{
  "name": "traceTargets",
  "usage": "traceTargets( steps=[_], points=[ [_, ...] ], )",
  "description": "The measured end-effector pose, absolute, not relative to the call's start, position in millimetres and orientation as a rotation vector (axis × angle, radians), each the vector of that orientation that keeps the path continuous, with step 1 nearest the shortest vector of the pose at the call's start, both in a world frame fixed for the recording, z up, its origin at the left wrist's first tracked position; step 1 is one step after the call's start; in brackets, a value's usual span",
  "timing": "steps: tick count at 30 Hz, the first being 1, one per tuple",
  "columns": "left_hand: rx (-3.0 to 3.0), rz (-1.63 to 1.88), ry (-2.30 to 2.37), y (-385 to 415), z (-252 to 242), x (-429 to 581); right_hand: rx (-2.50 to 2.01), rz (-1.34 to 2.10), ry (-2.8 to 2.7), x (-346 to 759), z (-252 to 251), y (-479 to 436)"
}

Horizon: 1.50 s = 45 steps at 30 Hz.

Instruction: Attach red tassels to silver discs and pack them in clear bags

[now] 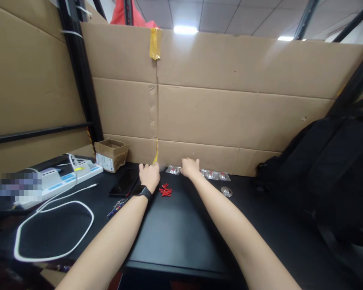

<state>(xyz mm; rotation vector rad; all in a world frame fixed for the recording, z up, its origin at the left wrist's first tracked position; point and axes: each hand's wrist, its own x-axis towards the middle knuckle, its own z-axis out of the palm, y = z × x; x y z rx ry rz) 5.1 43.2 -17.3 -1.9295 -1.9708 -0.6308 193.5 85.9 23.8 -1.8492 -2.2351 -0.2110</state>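
Note:
Both arms reach to the back of the black desk. My left hand (149, 176), with a black watch (141, 192) on its wrist, is closed beside a blurred clear plastic edge; what its fingers hold is hidden. My right hand (190, 167) has curled fingers and sits in the row of small clear packets, between one packet (173, 170) on its left and other packets (215, 175) on its right. Its fingertips are hidden too. A bundle of red cord (165, 190) lies between the hands, nearer me. Right of my right forearm rests a round clear disc (226, 191).
A cardboard wall (214, 117) closes off the back. On the left are a black phone (124, 182), a keychain (117, 207), a small open carton (111, 155), a white power strip (69, 179) and a looped white cable (92, 219). A black backpack (317, 169) fills the right.

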Motion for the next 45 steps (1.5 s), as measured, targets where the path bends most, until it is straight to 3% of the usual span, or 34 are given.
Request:
traceTargets(
  steps=[6,10,16,25,32,45],
  points=[
    [-2.152,-0.689,-1.628,32.8,-13.9,24.4,-1.835,-0.201,-2.115,279.1,31.9,43.6],
    [-2.393,-0.529,-1.391,37.7,-14.5,47.4,-1.812,-0.149,-2.017,355.3,10.4,11.7],
    [-2.442,-0.223,-1.643,58.2,-16.3,81.6,-1.775,0.067,-1.921,421.8,-19.1,-8.5],
    [-2.398,-0.581,-1.665,45.1,-9.0,60.6,-1.58,0.339,-2.049,426.2,-24.5,-13.0],
    [-2.61,-0.582,-1.659,18.7,-6.6,11.1,-1.594,0.269,-2.093,424.9,-29.6,-12.1],
    [-2.318,-0.375,-2.129,9.0,-7.0,27.6,-1.532,0.333,-1.963,431.8,-35.0,-7.0]
  ],
)
